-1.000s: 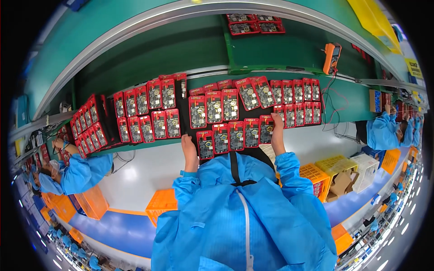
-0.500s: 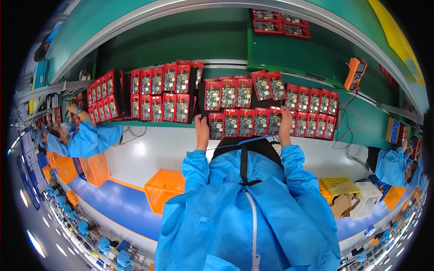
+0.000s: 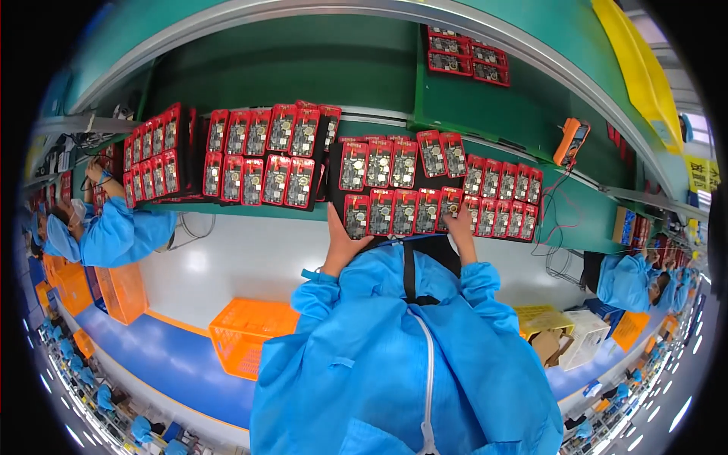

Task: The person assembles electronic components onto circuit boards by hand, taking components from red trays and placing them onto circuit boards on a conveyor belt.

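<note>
A black tray point(image 3: 396, 161) filled with red circuit boards leans against the green rack at centre. My left hand point(image 3: 339, 244) grips its lower left corner. Fingers of my right hand point(image 3: 459, 226) hold its lower right edge, resting on a red board. Both blue-sleeved forearms reach up from my blue coat. Matching trays of red boards stand to its left point(image 3: 262, 155) and right point(image 3: 504, 199), close beside it.
An orange multimeter point(image 3: 570, 142) hangs at upper right, with more red boards point(image 3: 466, 53) on the shelf above. An orange crate point(image 3: 246, 337) and cardboard boxes point(image 3: 563, 334) sit by the white bench point(image 3: 243, 262). Co-workers in blue work at far left point(image 3: 114, 231) and far right point(image 3: 629, 280).
Both hands keep their hold on the tray's lower edge. The view has shifted a little, and the tray sits slightly higher against the rack than a second ago.
</note>
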Demonstrator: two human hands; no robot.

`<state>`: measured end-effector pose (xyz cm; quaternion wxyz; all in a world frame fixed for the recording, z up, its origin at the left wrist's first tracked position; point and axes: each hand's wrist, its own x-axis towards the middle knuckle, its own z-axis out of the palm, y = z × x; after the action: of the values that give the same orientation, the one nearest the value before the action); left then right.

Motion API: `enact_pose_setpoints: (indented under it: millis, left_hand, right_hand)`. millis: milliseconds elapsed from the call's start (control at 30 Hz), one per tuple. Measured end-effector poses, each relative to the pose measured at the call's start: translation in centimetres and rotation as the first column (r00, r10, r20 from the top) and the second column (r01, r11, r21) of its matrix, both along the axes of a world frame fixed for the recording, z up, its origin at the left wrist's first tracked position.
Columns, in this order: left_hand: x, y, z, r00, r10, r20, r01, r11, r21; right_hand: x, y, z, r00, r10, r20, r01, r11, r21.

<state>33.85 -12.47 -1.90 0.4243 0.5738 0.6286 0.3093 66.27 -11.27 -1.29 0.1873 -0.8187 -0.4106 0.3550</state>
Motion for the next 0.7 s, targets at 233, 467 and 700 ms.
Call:
enact_pose_setpoints:
  millis: [233, 467, 700]
  left_hand:
    - [-0.4, 0.0, 0.9, 0.995, -0.094, -0.036, 0.094, 0.996, -0.009]
    - [0.4, -0.7, -0.2, 0.995, -0.097, -0.005, 0.097, 0.994, 0.042]
    - [0.6, 0.2, 0.5, 1.0, -0.003, 0.004, 0.004, 0.999, -0.049]
  right_hand:
    - [-4.6, -0.6, 6.2, 0.905, 0.296, 0.305, -0.329, 0.942, 0.062]
    - [-4.5, -0.2, 6.2, 0.884, 0.363, 0.296, -0.392, 0.919, 0.041]
    - [-0.3, 2.0, 3.4, 0.951, 0.192, 0.241, -0.247, 0.943, 0.224]
